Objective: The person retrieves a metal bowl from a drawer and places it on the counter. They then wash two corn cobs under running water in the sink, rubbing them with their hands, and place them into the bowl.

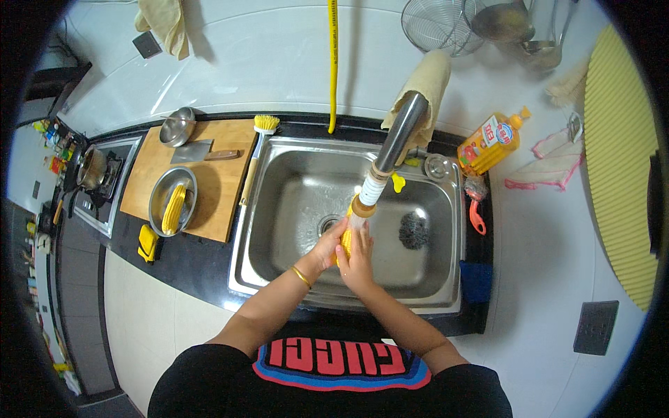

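Over a stainless steel sink (292, 177), both hands are around an ear of corn (345, 243) under the tap (401, 133). Water runs from the tap's white nozzle onto the corn and my fingers. My left hand (330, 246), with a gold bangle at the wrist, grips the cob from the left. From the right, my right hand (358, 259) lies along it with the fingers pointing up. The nozzle and my fingers hide part of the cob. Another ear of corn (174, 209) rests in a metal bowl (157, 222) on the wooden cutting board (219, 180).
A cleaver (196, 152) and a small steel bowl (177, 127) lie on the board. A long-handled brush (256, 151) lies along the sink's left rim. Inside the sink sits a dark scouring pad (413, 230). A detergent bottle (491, 141) and an orange-handled scrubber (475, 204) stand right.
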Action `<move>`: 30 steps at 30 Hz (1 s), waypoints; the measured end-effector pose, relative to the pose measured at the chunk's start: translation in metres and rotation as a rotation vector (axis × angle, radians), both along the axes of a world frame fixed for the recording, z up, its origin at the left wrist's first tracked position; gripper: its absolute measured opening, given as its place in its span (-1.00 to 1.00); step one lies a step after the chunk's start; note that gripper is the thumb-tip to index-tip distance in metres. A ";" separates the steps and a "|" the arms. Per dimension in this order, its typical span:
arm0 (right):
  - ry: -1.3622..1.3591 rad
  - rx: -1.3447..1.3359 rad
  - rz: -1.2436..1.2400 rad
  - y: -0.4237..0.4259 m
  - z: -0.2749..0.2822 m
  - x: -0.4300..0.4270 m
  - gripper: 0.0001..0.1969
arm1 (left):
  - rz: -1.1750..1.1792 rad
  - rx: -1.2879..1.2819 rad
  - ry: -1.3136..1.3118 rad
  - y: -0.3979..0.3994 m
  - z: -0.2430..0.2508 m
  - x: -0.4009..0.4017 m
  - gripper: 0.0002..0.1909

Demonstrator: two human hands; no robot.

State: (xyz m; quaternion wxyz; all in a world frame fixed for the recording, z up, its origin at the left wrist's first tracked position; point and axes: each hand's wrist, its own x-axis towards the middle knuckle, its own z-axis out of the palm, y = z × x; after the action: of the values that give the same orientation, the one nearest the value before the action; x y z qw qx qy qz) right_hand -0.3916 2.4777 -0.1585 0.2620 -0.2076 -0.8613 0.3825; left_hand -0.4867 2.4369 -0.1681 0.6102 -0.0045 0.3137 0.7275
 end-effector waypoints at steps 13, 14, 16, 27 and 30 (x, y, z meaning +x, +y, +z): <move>0.229 -0.737 -0.061 -0.008 -0.031 0.026 -0.51 | 0.077 -0.274 0.344 -0.017 0.002 0.007 -0.55; 0.214 -0.721 -0.063 -0.007 -0.031 0.028 -0.54 | 0.087 -0.268 0.335 -0.017 0.001 0.007 -0.54; 0.084 -0.671 -0.046 0.009 -0.031 0.029 -0.55 | 0.117 -0.255 0.317 -0.018 0.000 0.009 -0.51; 0.217 -0.429 -0.285 0.224 -0.015 -0.050 -0.49 | 0.104 -0.301 0.350 -0.019 0.015 -0.003 -0.39; 0.192 -0.456 -0.250 0.256 -0.010 -0.068 -0.38 | 0.104 -0.348 0.367 -0.026 0.030 -0.003 -0.37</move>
State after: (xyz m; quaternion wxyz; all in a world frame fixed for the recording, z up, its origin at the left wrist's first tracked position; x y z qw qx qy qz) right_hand -0.4593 2.7335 -0.1683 0.3343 -0.3288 -0.6917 0.5493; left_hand -0.4896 2.4107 -0.1377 0.4947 0.0063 0.5390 0.6817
